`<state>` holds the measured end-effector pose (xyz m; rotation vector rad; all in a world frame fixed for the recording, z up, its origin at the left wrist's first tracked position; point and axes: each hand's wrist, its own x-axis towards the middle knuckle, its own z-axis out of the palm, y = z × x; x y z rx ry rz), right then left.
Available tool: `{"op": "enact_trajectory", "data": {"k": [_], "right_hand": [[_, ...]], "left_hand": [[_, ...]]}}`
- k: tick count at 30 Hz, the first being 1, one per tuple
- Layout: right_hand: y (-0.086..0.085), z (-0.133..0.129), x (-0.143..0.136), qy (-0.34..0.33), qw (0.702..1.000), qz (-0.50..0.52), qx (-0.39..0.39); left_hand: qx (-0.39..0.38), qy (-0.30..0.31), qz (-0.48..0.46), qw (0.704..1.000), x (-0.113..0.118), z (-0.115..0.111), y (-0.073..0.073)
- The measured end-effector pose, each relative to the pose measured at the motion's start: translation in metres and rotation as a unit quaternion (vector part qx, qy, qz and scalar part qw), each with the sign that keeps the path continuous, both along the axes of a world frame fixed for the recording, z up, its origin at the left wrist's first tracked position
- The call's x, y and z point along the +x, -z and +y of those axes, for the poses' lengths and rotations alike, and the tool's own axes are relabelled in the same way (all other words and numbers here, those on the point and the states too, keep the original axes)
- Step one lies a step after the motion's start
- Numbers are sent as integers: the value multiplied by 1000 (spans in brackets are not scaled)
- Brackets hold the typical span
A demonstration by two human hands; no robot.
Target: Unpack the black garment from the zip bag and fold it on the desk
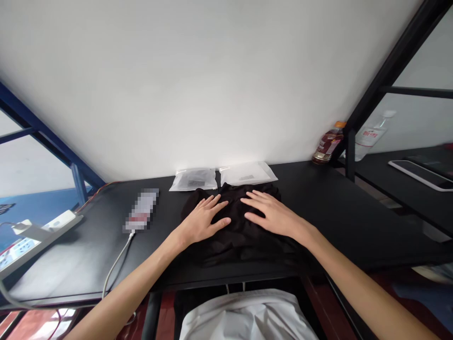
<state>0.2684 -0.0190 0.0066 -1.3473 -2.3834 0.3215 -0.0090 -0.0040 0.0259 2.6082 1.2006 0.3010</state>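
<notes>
Pixel-blurred phone [140, 216]; garment [240, 236] partly hidden under both hands.

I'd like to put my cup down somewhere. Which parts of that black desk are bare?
The desk is bare between the dark garment and the brown bottle. A smaller bare patch lies left of the blurred phone. The middle is crowded: both hands press the garment, with two clear bags behind.

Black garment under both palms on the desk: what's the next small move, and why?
Probably sweep both hands outward to flatten it. The left hand and right hand lie flat and open, close together on the middle of the black garment, whose cloth looks bunched at the edges. Two clear plastic bags lie just behind it, so pressing sideways rather than forward seems safer.
</notes>
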Motion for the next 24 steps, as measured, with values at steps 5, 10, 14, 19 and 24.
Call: {"op": "enact_trajectory", "data": {"k": [5, 10, 14, 19, 24], "right_hand": [[9, -8, -8, -5, 995, -63, -80], [15, -9, -5, -10, 996, -56, -63], [19, -9, -4, -12, 998, -45, -51], [19, -9, -4, -13, 997, -42, -59], [14, -9, -5, -9, 996, -52, -74]], "left_hand": [[-3, 0, 26, 1000, -3, -7, 10], [26, -1, 19, 999, -3, -8, 17], [57, -17, 14, 998, -2, -5, 14], [117, -110, 30, 987, -1, 21, 1], [141, -196, 70, 968, -6, 58, -7]]}}
